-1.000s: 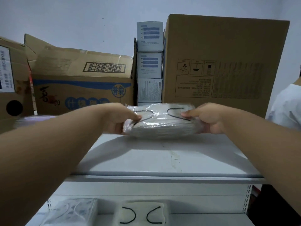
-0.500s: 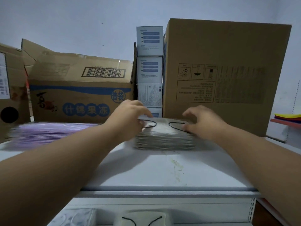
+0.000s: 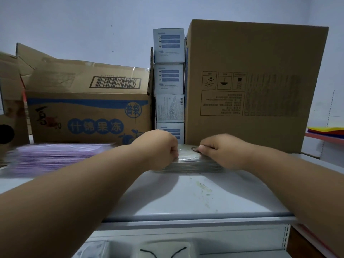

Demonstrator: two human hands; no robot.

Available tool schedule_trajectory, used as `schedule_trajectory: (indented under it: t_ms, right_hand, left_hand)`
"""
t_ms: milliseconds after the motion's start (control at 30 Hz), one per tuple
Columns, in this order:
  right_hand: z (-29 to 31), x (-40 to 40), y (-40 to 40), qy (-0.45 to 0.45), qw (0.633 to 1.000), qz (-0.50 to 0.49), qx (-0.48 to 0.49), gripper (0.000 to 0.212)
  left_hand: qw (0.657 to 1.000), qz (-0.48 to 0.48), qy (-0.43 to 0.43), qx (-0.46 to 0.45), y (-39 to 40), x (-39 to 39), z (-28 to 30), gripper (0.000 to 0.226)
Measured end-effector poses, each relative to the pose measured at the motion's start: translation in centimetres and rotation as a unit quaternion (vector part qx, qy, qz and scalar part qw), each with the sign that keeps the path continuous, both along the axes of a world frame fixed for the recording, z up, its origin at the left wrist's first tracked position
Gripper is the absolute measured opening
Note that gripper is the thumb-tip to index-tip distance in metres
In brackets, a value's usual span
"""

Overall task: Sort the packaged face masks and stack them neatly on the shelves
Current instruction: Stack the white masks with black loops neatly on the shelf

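Both hands press grey mask stack on white shelf; cartons behind.

head view looks forward, level with the near top shelf.

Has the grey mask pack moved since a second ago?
Yes. The mask pack went down and back from mid-air onto the shelf, near the big cardboard box.
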State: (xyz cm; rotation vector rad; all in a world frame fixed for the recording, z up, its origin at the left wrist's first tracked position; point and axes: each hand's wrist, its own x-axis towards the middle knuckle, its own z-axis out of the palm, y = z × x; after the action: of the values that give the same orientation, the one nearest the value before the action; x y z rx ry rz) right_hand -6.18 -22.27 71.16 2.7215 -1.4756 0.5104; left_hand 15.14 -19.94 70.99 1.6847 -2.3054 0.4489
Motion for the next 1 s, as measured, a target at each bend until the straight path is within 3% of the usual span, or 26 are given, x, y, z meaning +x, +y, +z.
schedule_trajectory:
  t_ms: [100, 233, 367, 567, 667, 800, 1000]
  right_hand:
    - [1.3, 0.8, 0.0, 0.009, 1.0, -0.022, -0.013, 0.033]
    - [0.0, 1.9, -0.1, 0.059, 0.997, -0.037, 0.023, 0.044]
    - [-1.0, 1.7, -0.1, 0.088, 0.995, -0.034, 0.023, 0.052]
    - [-1.0, 2.1, -0.5, 0.12, 0.991, -0.034, 0.056, 0.052]
    - [0.0, 2.2, -0.4, 0.09, 0.993, -0.051, 0.058, 0.048]
    - [0.6, 2.0, -0.1, 0.083, 0.994, -0.062, 0.029, 0.047]
    - [0.1, 1.3, 0.4, 0.077, 0.993, -0.081, 0.043, 0.048]
  left_hand:
    - [1.0, -0.005, 0.008, 0.009, 0.2, -0.2, 0.5, 0.017]
    - [0.999, 0.001, -0.016, 0.033, 0.3, -0.4, 1.1, 0.015]
    - [0.999, -0.026, -0.03, 0.036, 0.3, -0.6, 1.3, 0.033]
    - [0.985, -0.013, -0.161, 0.052, 0.7, -0.9, 0.6, 0.042]
    - [0.99, 0.009, -0.131, 0.049, 0.9, -1.6, 1.0, 0.038]
    - [0.997, 0.041, -0.062, 0.029, 0.6, -0.7, 1.8, 0.051]
    - [0.996, 0.045, -0.063, 0.047, 0.3, 0.0, 1.3, 0.047]
